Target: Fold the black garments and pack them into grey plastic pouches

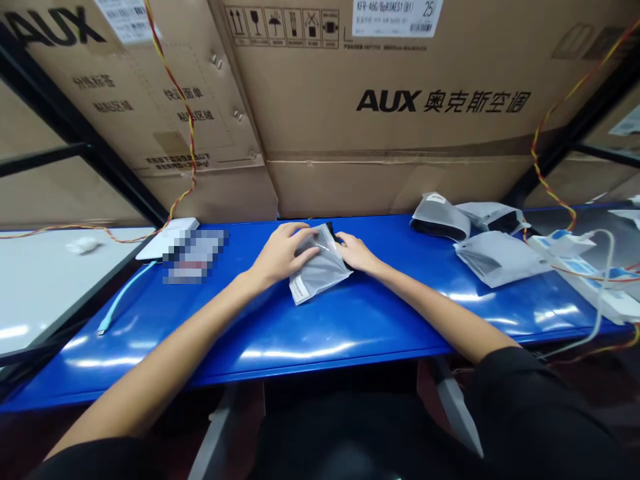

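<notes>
Ideally, the spread left hand [283, 252] steadies the pouch [323, 267] from nine o'clock while the right hand [357, 253], grip unclear, squares the black item [330, 229] from three.

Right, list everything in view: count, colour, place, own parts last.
Table: 1, blue, centre
Bag: 1, frosted, table middle
Dark item: 1, black, bag's right edge
Other bags: 3, frosted, table right
Power strip: 1, white and blue, right end
Adapter: 1, white, on strip
White cable: 1, white, near strip
Flat box: 1, white, back left
Pixelated item: 1, mostly grey, beside box
Short cable: 1, light blue, left
Wires: 2+ runs, red and yellow, both sides
Big boxes: 2+, brown, behind
Frame bars: several, black, sides
Side table: 1, pale, left
Crumpled item: 1, white, on side table
Left hand: 1, bare, on bag
Right hand: 1, bare, at dark item
Sleeves: 2, black, lower corners
</notes>
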### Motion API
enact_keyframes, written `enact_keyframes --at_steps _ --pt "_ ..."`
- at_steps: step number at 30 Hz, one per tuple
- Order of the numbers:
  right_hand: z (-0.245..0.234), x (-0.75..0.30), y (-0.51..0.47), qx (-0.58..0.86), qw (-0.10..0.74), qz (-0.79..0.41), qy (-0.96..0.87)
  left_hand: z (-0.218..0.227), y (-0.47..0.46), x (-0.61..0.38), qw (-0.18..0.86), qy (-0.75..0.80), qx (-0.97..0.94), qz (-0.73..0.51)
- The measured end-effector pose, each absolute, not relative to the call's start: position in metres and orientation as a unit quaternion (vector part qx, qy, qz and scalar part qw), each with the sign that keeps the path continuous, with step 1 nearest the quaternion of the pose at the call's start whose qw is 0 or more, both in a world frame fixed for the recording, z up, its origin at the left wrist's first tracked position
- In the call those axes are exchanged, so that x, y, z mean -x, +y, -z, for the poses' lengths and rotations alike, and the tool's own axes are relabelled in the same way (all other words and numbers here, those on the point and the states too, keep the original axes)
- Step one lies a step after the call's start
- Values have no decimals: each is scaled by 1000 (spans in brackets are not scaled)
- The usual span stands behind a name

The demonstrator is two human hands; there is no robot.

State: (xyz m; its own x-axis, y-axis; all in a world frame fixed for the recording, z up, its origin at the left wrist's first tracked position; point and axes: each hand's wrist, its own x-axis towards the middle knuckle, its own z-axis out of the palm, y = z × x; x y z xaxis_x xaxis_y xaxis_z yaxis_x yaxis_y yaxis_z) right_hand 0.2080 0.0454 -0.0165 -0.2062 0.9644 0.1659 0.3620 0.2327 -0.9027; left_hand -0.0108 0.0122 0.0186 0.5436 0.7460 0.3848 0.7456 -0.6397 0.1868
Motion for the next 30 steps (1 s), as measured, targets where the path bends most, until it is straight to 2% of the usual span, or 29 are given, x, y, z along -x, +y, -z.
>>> enact_keyframes --at_steps 3,7,9,15,19,24,30 --pt "15 -207 49 481 355 -357 -718 -5 22 22 71 476 -848 -221" --pt "16 -197 57 407 296 -499 -706 13 13 9 90 467 -841 -258" --pt "16 -194 61 376 289 -533 -701 16 9 4 82 456 -847 -261" --pt "11 -196 58 437 299 -341 -777 6 24 8 77 400 -888 -212" --pt "9 -211 34 438 339 -261 -791 -8 41 15 74 349 -925 -128" --pt "8 -244 -11 369 384 -288 -796 -23 43 12 41 365 -929 -49" --pt "17 -239 -22 286 358 -322 -828 -16 30 -3 81 401 -907 -97"
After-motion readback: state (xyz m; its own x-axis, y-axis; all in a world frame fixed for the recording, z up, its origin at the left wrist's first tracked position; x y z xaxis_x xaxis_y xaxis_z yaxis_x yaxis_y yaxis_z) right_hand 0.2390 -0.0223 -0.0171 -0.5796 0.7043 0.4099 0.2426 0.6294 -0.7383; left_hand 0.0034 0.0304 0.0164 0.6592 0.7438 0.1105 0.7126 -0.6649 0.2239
